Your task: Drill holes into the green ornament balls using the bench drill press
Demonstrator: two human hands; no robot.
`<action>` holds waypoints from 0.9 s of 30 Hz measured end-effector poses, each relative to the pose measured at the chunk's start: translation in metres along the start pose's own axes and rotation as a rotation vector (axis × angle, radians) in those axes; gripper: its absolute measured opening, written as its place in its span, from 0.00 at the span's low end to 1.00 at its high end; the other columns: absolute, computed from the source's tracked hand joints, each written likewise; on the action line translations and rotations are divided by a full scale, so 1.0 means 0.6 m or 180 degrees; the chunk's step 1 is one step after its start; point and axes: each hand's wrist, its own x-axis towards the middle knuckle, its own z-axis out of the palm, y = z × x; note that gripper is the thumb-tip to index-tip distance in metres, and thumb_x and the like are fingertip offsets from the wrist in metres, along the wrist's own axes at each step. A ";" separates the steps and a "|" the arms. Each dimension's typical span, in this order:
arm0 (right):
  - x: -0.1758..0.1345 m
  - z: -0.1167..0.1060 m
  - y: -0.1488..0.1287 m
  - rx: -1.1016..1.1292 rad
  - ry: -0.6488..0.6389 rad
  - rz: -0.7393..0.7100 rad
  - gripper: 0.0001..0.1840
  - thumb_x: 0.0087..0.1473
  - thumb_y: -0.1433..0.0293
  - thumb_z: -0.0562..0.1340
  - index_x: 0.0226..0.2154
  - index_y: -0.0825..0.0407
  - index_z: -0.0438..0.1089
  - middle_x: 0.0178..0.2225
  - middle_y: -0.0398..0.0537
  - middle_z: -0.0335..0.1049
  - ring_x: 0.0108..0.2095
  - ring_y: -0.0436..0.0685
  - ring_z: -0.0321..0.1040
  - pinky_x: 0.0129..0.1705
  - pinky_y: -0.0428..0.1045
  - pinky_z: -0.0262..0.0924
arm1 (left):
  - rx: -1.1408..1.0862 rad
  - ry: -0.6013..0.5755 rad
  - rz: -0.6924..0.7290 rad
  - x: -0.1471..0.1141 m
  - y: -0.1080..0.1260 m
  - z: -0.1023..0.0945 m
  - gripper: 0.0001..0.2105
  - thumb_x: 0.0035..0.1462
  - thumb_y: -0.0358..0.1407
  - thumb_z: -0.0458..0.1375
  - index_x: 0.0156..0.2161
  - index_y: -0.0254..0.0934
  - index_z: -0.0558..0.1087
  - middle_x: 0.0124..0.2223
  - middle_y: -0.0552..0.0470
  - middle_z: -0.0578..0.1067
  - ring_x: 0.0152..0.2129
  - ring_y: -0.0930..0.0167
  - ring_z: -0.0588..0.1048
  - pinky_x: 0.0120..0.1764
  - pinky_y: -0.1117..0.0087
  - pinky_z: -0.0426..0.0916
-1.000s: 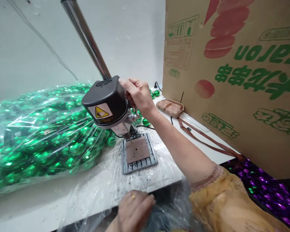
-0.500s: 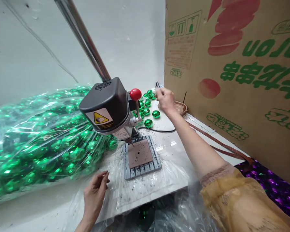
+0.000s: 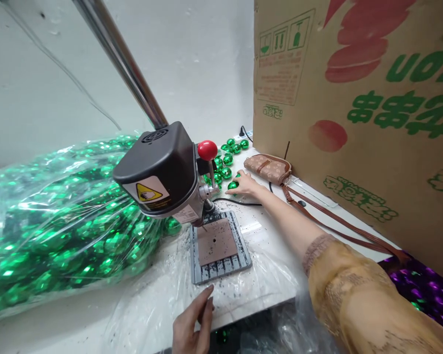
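Observation:
My right hand (image 3: 246,186) reaches past the drill press (image 3: 157,169), its thumb and fingers closed around a shiny green faceted ball (image 3: 233,185) on the white table. My left hand (image 3: 192,324) is low in front of the press, fingers curled and tips close together, with nothing visible in them. Just beyond it lies the grey slotted base (image 3: 221,269) of the press. A brown square plate (image 3: 218,248) with a small dark hole rests on that base, under the drill bit.
A clear bag of green balls (image 3: 70,231) fills the left side. Several loose green balls (image 3: 227,159) lie behind the press. A brown purse (image 3: 268,168) with a long strap sits beside a large cardboard box (image 3: 354,162). Dark shavings dot the table.
My right hand has come down from beside the purse onto a green ball. My left hand has shifted right and nearer to me. The view has moved slightly.

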 end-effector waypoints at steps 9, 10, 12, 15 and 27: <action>-0.107 -0.047 -0.043 0.0324 -0.0219 -0.0433 0.33 0.53 0.44 0.61 0.49 0.52 0.70 0.61 0.57 0.58 0.59 0.63 0.61 0.61 0.63 0.61 | -0.0163 0.0383 -0.0694 0.041 0.001 -0.016 0.24 0.56 0.51 0.62 0.52 0.37 0.74 0.32 0.50 0.80 0.28 0.69 0.80 0.34 0.71 0.75; -0.139 -0.059 -0.054 0.0407 -0.0340 -0.0617 0.35 0.49 0.41 0.61 0.46 0.52 0.73 0.60 0.56 0.59 0.56 0.63 0.63 0.58 0.62 0.63 | -0.0173 0.0523 -0.0767 0.043 -0.004 -0.023 0.25 0.56 0.51 0.62 0.53 0.37 0.73 0.32 0.50 0.80 0.30 0.69 0.80 0.35 0.71 0.75; -0.213 -0.080 -0.079 0.0565 -0.0729 -0.1104 0.34 0.40 0.39 0.66 0.39 0.48 0.76 0.55 0.52 0.63 0.49 0.60 0.68 0.53 0.58 0.68 | -0.0194 0.0787 -0.0901 0.039 -0.011 -0.034 0.27 0.55 0.52 0.62 0.55 0.37 0.71 0.34 0.49 0.80 0.32 0.68 0.80 0.38 0.69 0.75; -0.320 -0.088 -0.126 0.0840 -0.1054 -0.1968 0.30 0.36 0.42 0.70 0.37 0.43 0.76 0.56 0.48 0.63 0.51 0.59 0.67 0.49 0.55 0.71 | -0.0275 0.1091 -0.1001 0.024 -0.012 -0.042 0.27 0.58 0.52 0.59 0.57 0.38 0.69 0.38 0.48 0.81 0.35 0.67 0.80 0.42 0.66 0.74; -0.302 0.096 -0.323 -0.0451 0.1491 -0.3517 0.33 0.55 0.47 0.59 0.51 0.56 0.68 0.65 0.63 0.57 0.55 0.72 0.65 0.44 0.61 0.71 | -0.0334 0.1136 -0.0821 0.072 -0.103 -0.057 0.32 0.67 0.54 0.37 0.66 0.36 0.61 0.64 0.39 0.68 0.60 0.58 0.70 0.57 0.58 0.69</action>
